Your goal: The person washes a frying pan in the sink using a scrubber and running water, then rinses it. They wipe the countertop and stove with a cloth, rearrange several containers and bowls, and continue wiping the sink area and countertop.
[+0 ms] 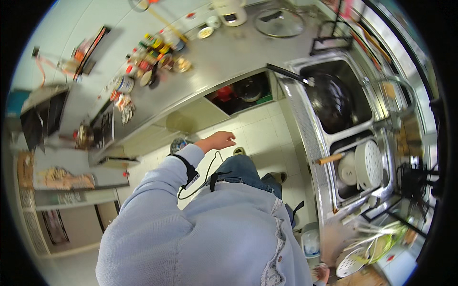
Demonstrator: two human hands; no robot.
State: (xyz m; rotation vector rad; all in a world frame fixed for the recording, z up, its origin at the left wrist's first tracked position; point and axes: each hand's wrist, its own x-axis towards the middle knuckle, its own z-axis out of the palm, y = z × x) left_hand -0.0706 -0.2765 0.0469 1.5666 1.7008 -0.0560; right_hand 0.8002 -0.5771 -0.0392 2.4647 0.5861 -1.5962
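Note:
My left hand (pixel 219 141) hangs in the air over the tiled floor, in front of my body. Its fingers are loosely bent and nothing shows in them, so it is open. Dark straps and a small device (pixel 192 178) sit on the left forearm, with a black cable (pixel 210 167) beside it. At the lower right, partly cut off and blurred, my right hand (pixel 321 273) is by the counter's edge; its fingers cannot be made out. Closest to it are a white perforated strainer (pixel 350 263), a wooden board (pixel 365 277) and green-and-white stalks (pixel 381 240).
To the right, a double sink holds a black wok (pixel 329 102) and a white perforated basket (pixel 368 164). The wok's handle juts over the counter. Bottles (pixel 155 45), a glass lid (pixel 279 22) and a white appliance (pixel 230 12) stand on the far counter. Below it, a cabinet (pixel 243 93) is open.

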